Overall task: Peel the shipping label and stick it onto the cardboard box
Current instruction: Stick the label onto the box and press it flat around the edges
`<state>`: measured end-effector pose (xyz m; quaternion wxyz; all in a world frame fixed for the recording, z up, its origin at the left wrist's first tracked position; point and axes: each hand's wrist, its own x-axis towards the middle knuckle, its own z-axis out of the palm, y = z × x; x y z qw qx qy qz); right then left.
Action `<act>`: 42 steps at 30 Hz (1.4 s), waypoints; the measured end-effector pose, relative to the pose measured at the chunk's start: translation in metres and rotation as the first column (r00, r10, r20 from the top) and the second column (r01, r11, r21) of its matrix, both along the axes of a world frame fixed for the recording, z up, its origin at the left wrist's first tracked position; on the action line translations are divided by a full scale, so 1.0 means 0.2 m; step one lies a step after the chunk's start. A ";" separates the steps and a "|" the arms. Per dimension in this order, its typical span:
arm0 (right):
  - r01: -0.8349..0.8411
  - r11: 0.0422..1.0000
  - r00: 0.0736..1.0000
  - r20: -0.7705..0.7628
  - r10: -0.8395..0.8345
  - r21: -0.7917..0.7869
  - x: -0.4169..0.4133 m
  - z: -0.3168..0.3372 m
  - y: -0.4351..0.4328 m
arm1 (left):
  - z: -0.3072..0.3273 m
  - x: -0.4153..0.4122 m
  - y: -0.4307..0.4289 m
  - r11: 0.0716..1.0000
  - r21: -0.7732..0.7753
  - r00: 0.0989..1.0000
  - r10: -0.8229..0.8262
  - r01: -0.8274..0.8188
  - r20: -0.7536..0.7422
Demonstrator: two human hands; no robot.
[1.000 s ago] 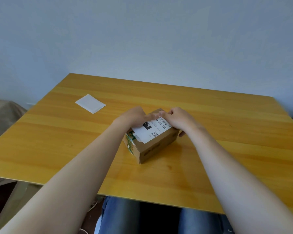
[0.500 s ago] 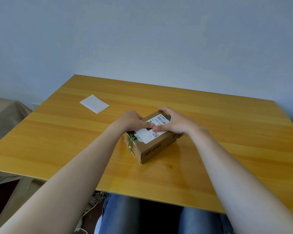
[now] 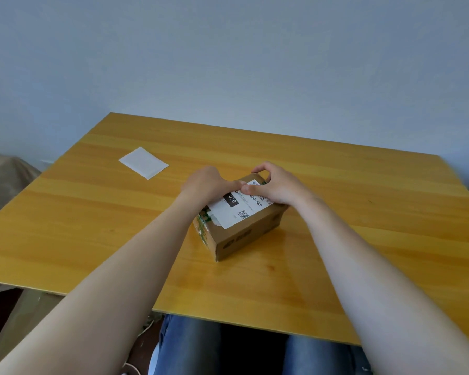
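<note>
Label (image 3: 234, 209) down on box (image 3: 244, 234), mid-worktop (image 3: 336, 185) — both hands pressing.

Left hand (image 3: 205, 185) and right hand (image 3: 275, 186) flat on top, grip on nothing. Best smoothed from centre outward — near corner looks slightly overhung.

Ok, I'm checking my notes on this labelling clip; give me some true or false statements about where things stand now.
1. The shipping label lies on top of the cardboard box. True.
2. Only the right hand touches the box. False: the left hand rests on it too.
3. A white sheet lies on the table, apart from the box. True.
4. The box sits on the person's lap. False: it stands on the table.
</note>
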<state>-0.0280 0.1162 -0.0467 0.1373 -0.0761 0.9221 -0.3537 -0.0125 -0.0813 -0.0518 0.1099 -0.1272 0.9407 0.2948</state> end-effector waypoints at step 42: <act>0.078 0.990 0.994 0.082 -0.069 -0.118 0.11 -0.01 -0.01 | 0.02 0.10 -0.04 0.995 0.096 0.991 -0.021 0.033 -0.130</act>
